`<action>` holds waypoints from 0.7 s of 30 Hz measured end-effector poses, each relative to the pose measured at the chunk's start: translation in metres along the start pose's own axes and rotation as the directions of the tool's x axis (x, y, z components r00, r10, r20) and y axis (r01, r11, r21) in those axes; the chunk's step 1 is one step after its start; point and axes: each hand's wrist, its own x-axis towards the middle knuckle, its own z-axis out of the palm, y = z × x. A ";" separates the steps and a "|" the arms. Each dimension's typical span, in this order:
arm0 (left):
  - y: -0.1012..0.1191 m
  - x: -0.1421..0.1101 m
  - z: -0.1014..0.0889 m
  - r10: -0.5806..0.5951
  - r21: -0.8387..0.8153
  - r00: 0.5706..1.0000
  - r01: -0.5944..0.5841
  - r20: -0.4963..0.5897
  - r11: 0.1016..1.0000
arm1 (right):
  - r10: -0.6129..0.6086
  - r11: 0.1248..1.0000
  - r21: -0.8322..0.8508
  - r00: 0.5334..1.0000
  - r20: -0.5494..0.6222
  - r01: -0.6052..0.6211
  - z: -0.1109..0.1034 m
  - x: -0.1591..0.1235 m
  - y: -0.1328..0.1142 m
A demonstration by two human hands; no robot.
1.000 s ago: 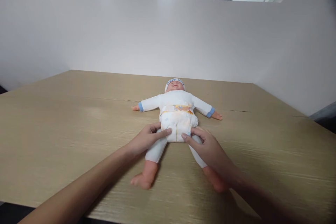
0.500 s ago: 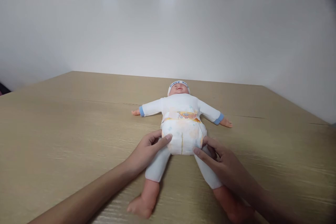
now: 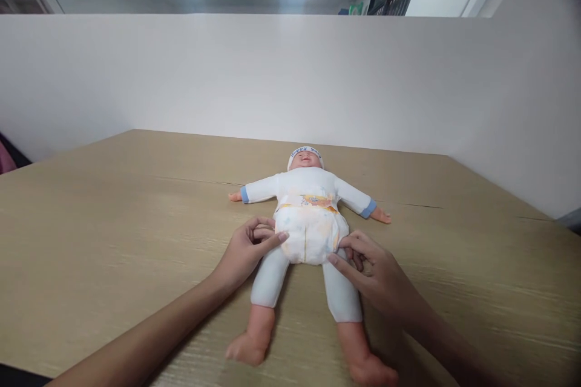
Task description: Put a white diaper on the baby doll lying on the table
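A baby doll (image 3: 306, 181) in a white outfit with blue cuffs lies on its back, arms spread and feet toward me. Around its hips is a white diaper (image 3: 304, 236) with a printed orange waistband. My left hand (image 3: 249, 248) grips the diaper's left leg edge, its thumb on the front and its curled fingers at the side. At the opposite leg edge, thumb and index finger of my right hand (image 3: 372, 263) pinch the diaper, partly above the doll's thigh. Both bare doll feet rest near the bottom of the view.
The doll lies on a wood-grain table (image 3: 136, 242). A pale partition (image 3: 227, 72) rises behind the table's far edge and along the right side. Something dark and pink (image 3: 9, 157) shows at the far left edge.
The camera view has tilted up slightly. In the picture, the doll's right-side leg and my right hand sit further left. Both hands stay at the diaper's leg edges.
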 end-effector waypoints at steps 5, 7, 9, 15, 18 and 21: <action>0.005 0.018 -0.028 0.138 0.233 0.990 -0.137 0.013 0.963 | 0.017 1.000 0.003 1.000 -0.020 -0.017 -0.020 0.007 0.020; 0.007 0.031 -0.041 0.199 0.372 0.980 -0.186 0.004 0.909 | -0.044 0.995 -0.096 0.992 -0.117 0.033 -0.025 0.019 0.038; 0.008 0.049 -0.051 0.322 0.550 0.946 -0.253 -0.030 0.796 | -0.171 0.964 -0.243 0.951 -0.259 0.108 -0.027 0.038 0.058; 0.009 0.116 -0.062 0.669 0.901 0.709 -0.412 0.223 0.138 | -0.466 0.786 -0.599 0.782 -0.414 0.152 -0.018 0.109 0.090; 0.012 0.139 -0.063 0.573 0.914 0.766 -0.399 0.289 0.072 | -0.442 0.747 -0.649 0.837 -0.323 0.144 -0.011 0.125 0.091; 0.015 0.148 -0.064 0.486 0.924 0.816 -0.380 0.313 0.043 | -0.356 0.751 -0.649 0.902 -0.244 0.121 -0.009 0.127 0.093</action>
